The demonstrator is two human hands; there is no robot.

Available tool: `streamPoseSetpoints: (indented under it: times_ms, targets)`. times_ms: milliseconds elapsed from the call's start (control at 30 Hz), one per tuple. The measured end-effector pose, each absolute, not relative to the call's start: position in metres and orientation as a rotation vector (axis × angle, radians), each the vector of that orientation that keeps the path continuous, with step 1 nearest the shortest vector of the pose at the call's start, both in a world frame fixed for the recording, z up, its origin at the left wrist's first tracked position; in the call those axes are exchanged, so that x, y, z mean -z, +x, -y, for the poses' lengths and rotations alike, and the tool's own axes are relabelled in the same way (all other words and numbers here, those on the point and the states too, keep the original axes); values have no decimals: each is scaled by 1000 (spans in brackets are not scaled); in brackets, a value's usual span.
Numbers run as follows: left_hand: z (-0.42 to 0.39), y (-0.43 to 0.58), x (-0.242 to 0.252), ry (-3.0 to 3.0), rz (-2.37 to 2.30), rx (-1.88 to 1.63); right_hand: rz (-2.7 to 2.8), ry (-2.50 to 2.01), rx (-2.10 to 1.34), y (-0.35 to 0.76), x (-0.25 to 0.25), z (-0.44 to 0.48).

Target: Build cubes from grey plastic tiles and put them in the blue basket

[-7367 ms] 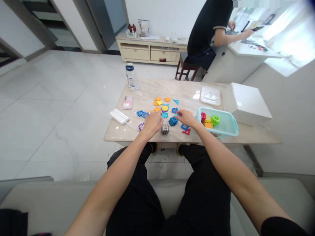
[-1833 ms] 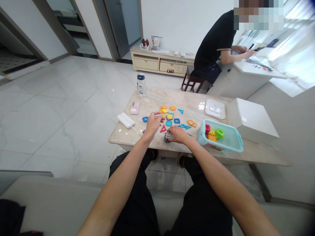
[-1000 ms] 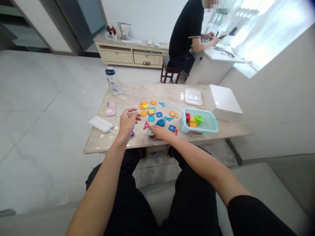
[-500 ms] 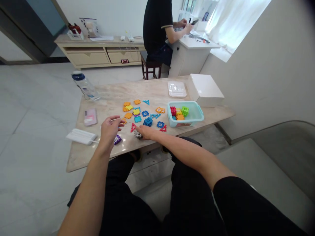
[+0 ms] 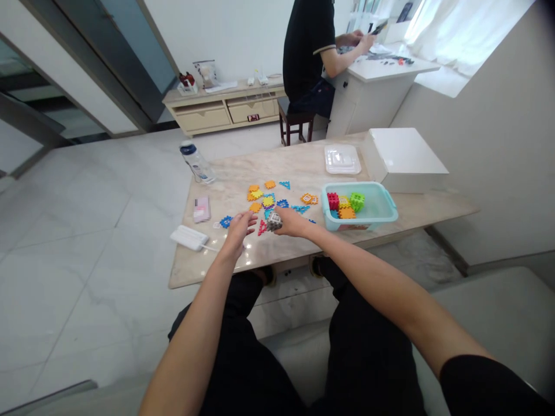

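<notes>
My right hand (image 5: 293,223) grips a small grey-and-white cube of interlocking plastic pieces (image 5: 274,222) at its fingertips, above the table's front half. My left hand (image 5: 237,230) is open and holds nothing. It is nearest a blue square interlocking piece (image 5: 226,221). A red triangular frame piece (image 5: 262,228) lies between my hands. Several orange, yellow, blue and teal flat pieces (image 5: 269,199) are scattered on the marble table (image 5: 217,260). Part of the pile is hidden behind my right hand.
A teal plastic tub (image 5: 359,222) holds red, green and orange block cubes. Behind it are a clear lid (image 5: 342,159) and a white box (image 5: 405,159). A water bottle (image 5: 196,163), a pink packet (image 5: 202,209) and a white object (image 5: 188,237) stand left. A seated person (image 5: 307,52) works at a counter.
The grey-and-white cube has gone from resting on the table to being held in my right hand. My left hand has moved right. The camera view has shifted.
</notes>
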State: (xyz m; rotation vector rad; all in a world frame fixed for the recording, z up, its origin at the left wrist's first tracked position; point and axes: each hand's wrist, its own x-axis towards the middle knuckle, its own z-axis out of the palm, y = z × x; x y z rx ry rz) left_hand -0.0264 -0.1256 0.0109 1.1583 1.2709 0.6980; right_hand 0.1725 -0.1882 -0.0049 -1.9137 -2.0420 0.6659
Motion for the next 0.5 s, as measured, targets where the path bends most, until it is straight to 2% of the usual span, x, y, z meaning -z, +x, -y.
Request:
streamPoseSetpoints:
  times_ms: [333,500]
  targets:
    - [150,3,-25,1191,-979,-536,1939,-1709,-558,188,-12,202]
    - [159,8,-24,1218,-971,-660,1929,-1638,-494,177,-16,205]
